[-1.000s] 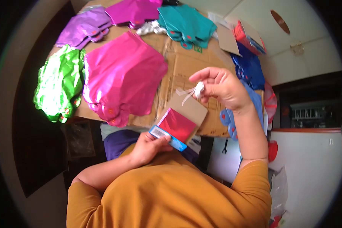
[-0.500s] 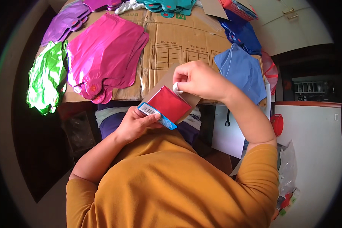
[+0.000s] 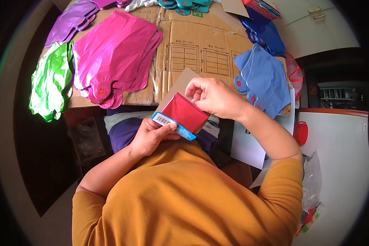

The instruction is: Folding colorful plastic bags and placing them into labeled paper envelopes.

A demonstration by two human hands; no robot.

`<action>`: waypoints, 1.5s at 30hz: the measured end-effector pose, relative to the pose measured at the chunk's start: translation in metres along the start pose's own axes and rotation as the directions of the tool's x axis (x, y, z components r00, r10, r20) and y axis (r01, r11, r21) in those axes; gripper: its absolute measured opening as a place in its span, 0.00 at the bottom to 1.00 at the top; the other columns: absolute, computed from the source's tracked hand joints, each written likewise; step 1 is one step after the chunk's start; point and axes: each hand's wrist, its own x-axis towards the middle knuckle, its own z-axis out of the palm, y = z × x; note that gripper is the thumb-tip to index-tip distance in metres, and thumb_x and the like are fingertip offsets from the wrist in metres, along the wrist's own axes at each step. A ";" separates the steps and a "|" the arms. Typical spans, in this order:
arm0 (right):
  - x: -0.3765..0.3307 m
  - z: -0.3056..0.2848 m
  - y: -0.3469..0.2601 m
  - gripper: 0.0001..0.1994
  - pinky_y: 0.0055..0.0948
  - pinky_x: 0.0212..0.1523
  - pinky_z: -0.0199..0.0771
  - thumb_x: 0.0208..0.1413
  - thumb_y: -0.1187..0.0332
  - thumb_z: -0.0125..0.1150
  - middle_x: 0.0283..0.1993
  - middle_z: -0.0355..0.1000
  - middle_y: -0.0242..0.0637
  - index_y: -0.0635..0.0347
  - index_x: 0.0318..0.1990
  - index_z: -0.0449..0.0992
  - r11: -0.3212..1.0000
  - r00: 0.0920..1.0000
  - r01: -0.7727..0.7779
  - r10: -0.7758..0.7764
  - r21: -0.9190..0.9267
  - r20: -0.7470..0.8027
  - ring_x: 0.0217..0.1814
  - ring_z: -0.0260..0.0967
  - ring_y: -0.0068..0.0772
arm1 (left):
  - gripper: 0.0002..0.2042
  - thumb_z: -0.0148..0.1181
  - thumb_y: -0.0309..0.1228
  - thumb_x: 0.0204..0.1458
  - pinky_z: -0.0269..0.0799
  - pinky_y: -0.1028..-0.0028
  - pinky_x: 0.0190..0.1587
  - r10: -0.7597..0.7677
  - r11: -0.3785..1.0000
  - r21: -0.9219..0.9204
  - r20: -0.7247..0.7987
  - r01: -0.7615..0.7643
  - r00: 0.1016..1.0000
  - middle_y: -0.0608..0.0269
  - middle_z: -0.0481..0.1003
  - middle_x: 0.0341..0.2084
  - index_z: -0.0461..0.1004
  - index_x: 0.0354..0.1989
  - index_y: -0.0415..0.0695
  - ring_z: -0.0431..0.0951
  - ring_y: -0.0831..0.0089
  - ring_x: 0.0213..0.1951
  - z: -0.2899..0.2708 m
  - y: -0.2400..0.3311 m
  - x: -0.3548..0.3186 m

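Note:
In front of my body my left hand holds a red folded foil packet. Its thumb presses on the blue card strip with a barcode along the packet's lower edge. My right hand is at the packet's upper right edge, fingers curled and thumb pointing down behind that edge. What those fingertips pinch is hidden by the packet. A plain brown card shows behind the packet, sticking out toward the table.
A large cardboard sheet covers the table. Flat foil pieces lie around it: pink, green, purple, teal, dark blue and light blue. A red round container is at the right.
My right hand has come down onto the packet's edge. The small white piece seen in its fingertips before has gone out of sight. My left hand keeps its hold, and the view has shifted slightly.

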 end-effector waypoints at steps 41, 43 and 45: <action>0.034 -0.006 -0.016 0.08 0.22 0.35 0.69 0.49 0.75 0.66 0.31 0.76 0.29 0.67 0.37 0.79 0.958 0.955 -0.251 0.223 0.137 0.195 0.31 0.69 0.17 | 0.06 0.58 0.30 0.59 0.80 0.70 0.37 0.011 0.992 -0.116 -0.298 -0.047 0.954 0.62 0.80 0.32 0.76 0.39 0.40 0.81 0.74 0.31 0.020 0.011 0.005; 0.039 -0.007 -0.005 0.06 0.22 0.34 0.70 0.48 0.75 0.67 0.29 0.76 0.29 0.66 0.34 0.79 0.971 0.963 -0.220 0.200 0.097 0.178 0.31 0.69 0.17 | 0.05 0.58 0.29 0.59 0.80 0.70 0.37 0.016 0.991 -0.125 -0.285 -0.054 0.958 0.61 0.80 0.31 0.77 0.39 0.41 0.81 0.73 0.31 0.019 0.009 0.007; 0.043 -0.011 -0.004 0.06 0.23 0.33 0.71 0.46 0.74 0.69 0.27 0.76 0.30 0.65 0.32 0.79 0.976 0.965 -0.210 0.198 0.059 0.173 0.30 0.70 0.18 | 0.05 0.57 0.28 0.60 0.80 0.70 0.37 -0.003 0.987 -0.155 -0.279 -0.042 0.960 0.61 0.80 0.32 0.77 0.39 0.41 0.81 0.73 0.31 0.018 0.006 0.010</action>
